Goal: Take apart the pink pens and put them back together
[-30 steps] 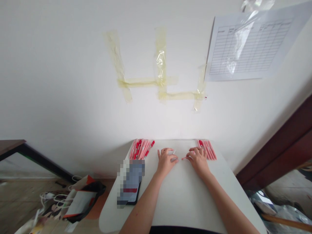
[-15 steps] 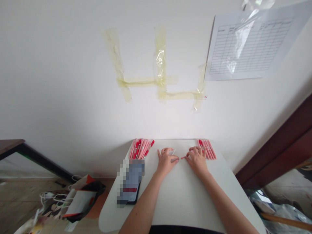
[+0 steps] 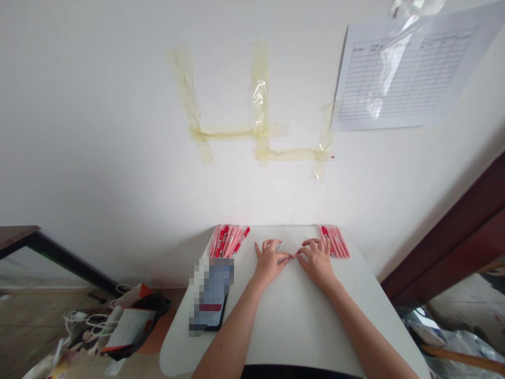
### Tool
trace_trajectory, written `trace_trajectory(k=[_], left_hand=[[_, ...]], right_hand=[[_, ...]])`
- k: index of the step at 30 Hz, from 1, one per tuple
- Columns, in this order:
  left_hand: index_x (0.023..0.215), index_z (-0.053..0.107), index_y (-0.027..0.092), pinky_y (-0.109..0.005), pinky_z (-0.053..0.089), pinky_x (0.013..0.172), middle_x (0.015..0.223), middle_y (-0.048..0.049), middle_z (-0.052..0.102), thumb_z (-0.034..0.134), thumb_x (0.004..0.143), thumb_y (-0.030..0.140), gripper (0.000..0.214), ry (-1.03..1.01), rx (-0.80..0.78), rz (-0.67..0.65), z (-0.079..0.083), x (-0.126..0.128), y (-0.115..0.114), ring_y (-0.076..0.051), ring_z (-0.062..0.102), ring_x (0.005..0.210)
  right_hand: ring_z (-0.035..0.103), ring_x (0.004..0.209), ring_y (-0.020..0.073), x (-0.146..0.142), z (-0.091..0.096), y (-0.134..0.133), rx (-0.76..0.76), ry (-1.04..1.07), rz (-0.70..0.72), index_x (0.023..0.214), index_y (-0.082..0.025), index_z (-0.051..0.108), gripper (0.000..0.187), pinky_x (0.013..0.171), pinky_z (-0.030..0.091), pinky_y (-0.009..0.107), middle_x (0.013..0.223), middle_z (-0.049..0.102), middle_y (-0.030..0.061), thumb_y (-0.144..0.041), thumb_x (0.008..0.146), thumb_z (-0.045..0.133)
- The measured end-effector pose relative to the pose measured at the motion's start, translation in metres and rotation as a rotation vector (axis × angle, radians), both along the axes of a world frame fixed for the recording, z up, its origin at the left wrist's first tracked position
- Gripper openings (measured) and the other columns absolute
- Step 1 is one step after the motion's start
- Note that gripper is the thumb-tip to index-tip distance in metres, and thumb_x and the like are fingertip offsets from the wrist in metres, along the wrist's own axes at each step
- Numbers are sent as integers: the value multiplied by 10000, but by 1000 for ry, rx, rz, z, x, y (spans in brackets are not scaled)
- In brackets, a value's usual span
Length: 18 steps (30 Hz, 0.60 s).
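Observation:
My left hand [image 3: 270, 263] is closed in a pinch over the middle of the table, and a thin pale stick-like piece [image 3: 281, 246] shows beside its fingers. Facing it, my right hand [image 3: 316, 259] pinches a small pinkish-red piece [image 3: 295, 255], too small to name. The fingertips of both hands nearly meet at this piece. Left of my hands lies a row of red and pink pens [image 3: 229, 242]. Another group of pink pens [image 3: 338, 243] lies just right of my right hand, which partly covers it.
A phone [image 3: 215, 295], blurred out, lies at the left of the white table [image 3: 295, 326]. The wall behind carries yellowed tape [image 3: 260, 100] and a printed sheet [image 3: 406, 79]. Bags and cables [image 3: 130, 321] are on the floor at left, plastic bags [image 3: 461, 347] at right.
My right hand has moved slightly left, bringing the small pinkish-red piece to the left fingertips. My left hand has hardly moved.

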State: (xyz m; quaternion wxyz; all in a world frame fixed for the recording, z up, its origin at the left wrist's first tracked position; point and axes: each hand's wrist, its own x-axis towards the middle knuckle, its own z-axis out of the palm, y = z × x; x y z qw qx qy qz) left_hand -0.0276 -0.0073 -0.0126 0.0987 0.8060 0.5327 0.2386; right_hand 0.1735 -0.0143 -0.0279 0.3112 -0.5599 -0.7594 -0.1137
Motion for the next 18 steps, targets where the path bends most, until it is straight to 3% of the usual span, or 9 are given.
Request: trace_trajectory(k=[7,18], left_hand=[[1002,744,473,-788,54,1140,1395,23,534,637,898,370,182,4,34,-16,0,0,-1,-277,392,1327],[958,762,371,-727,47,1181,1299,-16,598,741,809,286,172,-67,66,80,-3,1,3,-263,440,1302]], right_hand=[[490,1145,281,2,-1,1,14,-1,59,974,-315,744,144,1162,109,661,1123,651,45,-402,904,655],[506,1119,282,6,-2,3,-33,-27,21,922,-377,772,119,1145,123,677,1027,682,12,-320,902,670]])
